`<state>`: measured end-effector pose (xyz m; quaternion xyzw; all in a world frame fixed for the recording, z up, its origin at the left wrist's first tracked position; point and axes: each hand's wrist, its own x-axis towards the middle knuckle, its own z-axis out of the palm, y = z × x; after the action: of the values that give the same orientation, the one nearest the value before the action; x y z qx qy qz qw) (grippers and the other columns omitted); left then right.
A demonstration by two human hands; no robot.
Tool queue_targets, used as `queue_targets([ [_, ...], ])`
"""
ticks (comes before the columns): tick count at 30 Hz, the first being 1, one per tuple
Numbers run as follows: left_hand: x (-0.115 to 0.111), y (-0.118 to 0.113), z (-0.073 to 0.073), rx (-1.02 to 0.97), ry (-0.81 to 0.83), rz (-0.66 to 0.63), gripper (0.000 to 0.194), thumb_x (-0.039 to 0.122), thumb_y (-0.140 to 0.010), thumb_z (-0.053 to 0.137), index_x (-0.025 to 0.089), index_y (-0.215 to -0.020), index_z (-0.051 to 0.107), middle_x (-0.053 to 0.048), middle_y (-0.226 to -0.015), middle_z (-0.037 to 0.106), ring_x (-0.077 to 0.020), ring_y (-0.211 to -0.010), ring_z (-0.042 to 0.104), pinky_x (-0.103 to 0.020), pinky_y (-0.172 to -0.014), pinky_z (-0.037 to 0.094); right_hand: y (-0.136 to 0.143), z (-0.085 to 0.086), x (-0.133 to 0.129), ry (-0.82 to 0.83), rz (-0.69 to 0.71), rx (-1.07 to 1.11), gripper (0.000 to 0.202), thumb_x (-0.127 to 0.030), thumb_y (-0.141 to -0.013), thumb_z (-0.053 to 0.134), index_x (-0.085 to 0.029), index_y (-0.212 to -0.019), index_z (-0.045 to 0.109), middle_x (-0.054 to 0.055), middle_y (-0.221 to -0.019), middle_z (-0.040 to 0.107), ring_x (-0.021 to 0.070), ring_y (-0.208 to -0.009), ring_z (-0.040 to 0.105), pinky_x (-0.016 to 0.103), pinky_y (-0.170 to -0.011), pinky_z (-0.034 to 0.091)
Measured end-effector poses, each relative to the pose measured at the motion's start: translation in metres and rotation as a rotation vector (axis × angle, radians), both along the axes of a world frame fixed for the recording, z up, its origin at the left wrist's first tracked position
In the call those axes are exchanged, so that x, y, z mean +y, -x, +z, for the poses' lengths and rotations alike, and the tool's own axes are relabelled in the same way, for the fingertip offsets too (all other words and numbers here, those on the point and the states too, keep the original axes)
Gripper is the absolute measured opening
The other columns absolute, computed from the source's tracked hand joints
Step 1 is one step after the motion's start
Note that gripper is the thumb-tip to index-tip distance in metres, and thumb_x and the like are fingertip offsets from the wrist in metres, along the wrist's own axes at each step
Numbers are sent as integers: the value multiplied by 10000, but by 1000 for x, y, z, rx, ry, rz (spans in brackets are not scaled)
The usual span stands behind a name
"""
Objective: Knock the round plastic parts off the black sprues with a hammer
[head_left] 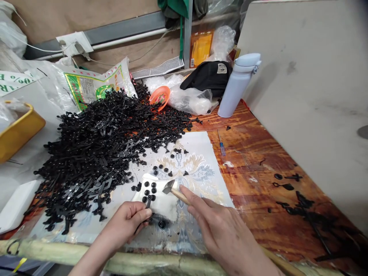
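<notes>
head view: both hands low in the frame, working over a pale patterned cloth (198, 153) on a wooden counter (244, 153).

left hand (132, 218), lower centre: thumb and forefinger clamped together on a small black part (148, 202), which sticks up from the grip over a white pad (165, 209); other fingers curled beneath.

right hand (215, 222), just right of lower centre: fingers closed round the wooden handle of a knife (178, 194), forefinger stretched along it. blade at the centre, pointing left, over the pad's upper right; a gap between it and the held part.

round black caps (147, 184) sit in a small cluster on the pad, just above the left hand; one larger cap (161, 224) below, between the hands.

heap (94, 142) of black parts fills the left and centre-left, spilling onto the cloth. sack (94, 86) behind it, upper left; yellow bin (21, 134) at left edge. orange dish (161, 96) tilted at the heap's upper right. upper centre-right: black pouch (208, 76), then upright pale blue bottle (238, 86). screwdriver (221, 145) right of the cloth. more black pieces (289, 187) scattered lower right.
</notes>
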<state>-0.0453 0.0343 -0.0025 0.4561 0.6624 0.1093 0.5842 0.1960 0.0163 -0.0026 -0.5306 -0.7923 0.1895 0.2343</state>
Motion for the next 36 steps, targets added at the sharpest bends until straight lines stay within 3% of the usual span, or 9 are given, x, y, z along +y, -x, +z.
queue_targets([
  [4, 5, -1, 8, 60, -43, -96, 386, 540, -731, 519, 212, -536, 458, 95, -418, 363, -69, -335, 249, -227, -363, 167, 8, 17, 1, -64, 115, 138, 489, -207, -959, 316, -272, -1443, 344, 66, -893, 709, 185, -639, 652, 345, -625, 565],
  [7, 8, 0, 10, 89, -72, -140, 352, 470, -744, 520, 212, -512, 458, 97, -393, 338, -76, -349, 245, -234, -384, 166, 18, 11, 4, -84, 181, 144, 521, -178, -946, 318, -247, -1463, 307, 78, -867, 701, 184, -643, 647, 310, -579, 542],
  [12, 12, 4, 10, 89, -43, -128, 319, 399, -728, 563, 206, -487, 486, 94, -352, 329, -79, -329, 231, -233, -380, 141, 23, 5, 10, -25, 160, -95, 492, -154, -902, 364, -251, -1371, 480, 67, -756, 706, 188, -538, 647, 287, -519, 497],
  [17, 17, 8, 10, 84, 6, -121, 326, 408, -711, 597, 205, -478, 489, 89, -340, 343, -73, -304, 234, -219, -360, 127, 25, 16, 13, -9, 166, 8, 499, -206, -939, 316, -273, -1429, 389, 75, -833, 712, 189, -621, 653, 287, -557, 497],
  [21, 19, 9, 12, 76, 52, -112, 363, 466, -681, 631, 204, -465, 503, 73, -329, 383, -76, -286, 247, -221, -330, 152, 33, 10, 13, 23, 183, -153, 482, -175, -902, 355, -243, -1361, 488, 64, -719, 698, 192, -543, 648, 273, -507, 464],
  [31, 16, 10, 10, 20, 65, -38, 360, 443, -654, 675, 184, -452, 528, 84, -287, 373, -51, -250, 234, -194, -291, 149, 30, 0, 11, 91, 157, -111, 458, -208, -939, 338, -293, -1372, 462, 50, -802, 720, 192, -588, 670, 281, -533, 489],
  [33, 13, 10, 10, -36, 47, -2, 367, 443, -642, 693, 176, -452, 527, 81, -294, 384, -52, -250, 257, -190, -289, 159, 19, -2, 18, 89, 73, -63, 436, -238, -956, 338, -331, -1363, 464, 25, -828, 722, 170, -580, 660, 265, -535, 491],
  [36, 7, 6, 12, -148, -9, 103, 379, 498, -699, 648, 175, -537, 532, 68, -372, 456, -66, -297, 365, -179, -312, 230, -1, -11, 33, 3, -216, -181, 404, -273, -960, 353, -300, -1330, 513, 42, -832, 705, 171, -550, 635, 270, -506, 473],
])
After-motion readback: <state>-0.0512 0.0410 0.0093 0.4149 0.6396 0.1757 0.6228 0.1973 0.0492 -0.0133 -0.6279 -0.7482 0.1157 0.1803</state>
